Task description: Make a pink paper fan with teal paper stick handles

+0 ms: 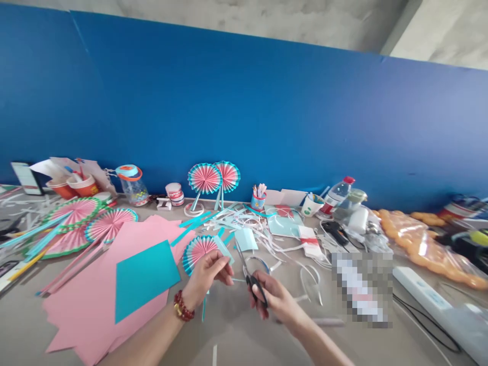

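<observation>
My left hand [208,277], with a beaded bracelet on its wrist, is closed on a small light-blue paper piece [224,250] between thumb and fingers. My right hand [273,297] grips black-handled scissors [244,260], their blades pointing up and away from me, just right of the left hand. Partly behind my left hand lies a round pleated paper fan [194,252], pink with a blue edge. A light-blue paper sheet [246,239] lies just beyond the scissors' tips. Left of my hands, a teal sheet [148,279] rests on large pink sheets [87,300].
Paper scraps [232,218] litter the table's middle. Two finished fans [205,178] stand upright at the back; several more fans [110,224] lie at left. To the right are a water bottle [337,195], a white power strip [423,290], cables and an orange bubbly package [419,251].
</observation>
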`<state>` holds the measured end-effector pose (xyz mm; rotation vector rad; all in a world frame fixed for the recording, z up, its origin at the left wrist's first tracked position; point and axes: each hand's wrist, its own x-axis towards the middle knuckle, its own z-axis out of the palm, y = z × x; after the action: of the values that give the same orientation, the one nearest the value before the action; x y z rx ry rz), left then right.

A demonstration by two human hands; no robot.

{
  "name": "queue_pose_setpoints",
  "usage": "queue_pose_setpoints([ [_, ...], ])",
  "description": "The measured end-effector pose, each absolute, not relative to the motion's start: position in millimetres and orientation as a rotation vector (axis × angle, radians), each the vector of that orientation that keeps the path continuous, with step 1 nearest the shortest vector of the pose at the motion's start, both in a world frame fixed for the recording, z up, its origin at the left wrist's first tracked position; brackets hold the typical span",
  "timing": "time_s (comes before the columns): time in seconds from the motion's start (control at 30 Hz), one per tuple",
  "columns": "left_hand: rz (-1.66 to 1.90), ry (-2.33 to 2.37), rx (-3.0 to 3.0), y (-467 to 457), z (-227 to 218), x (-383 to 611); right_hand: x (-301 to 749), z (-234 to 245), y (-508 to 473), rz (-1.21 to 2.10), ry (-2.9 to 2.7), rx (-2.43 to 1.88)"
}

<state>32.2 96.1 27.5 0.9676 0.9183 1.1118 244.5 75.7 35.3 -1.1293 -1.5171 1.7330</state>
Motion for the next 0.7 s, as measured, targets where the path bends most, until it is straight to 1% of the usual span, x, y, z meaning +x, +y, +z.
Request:
queue_pose_setpoints([
  [0.2,1.185,0.872,1.003,99.3,29.0,27.1,229.9,16.1,82.8,1.884,-1.544,-0.985],
  [0.4,1.173,0.925,1.047,101.2,30.9,25.2,231.6,16.0,82.5,2.004,-1.477,-0.901],
  [0.7,1.109,0.9,1.006,94.3,32.0,29.2,233.5,8.7,76.1,2.071,-1.413,-0.841],
])
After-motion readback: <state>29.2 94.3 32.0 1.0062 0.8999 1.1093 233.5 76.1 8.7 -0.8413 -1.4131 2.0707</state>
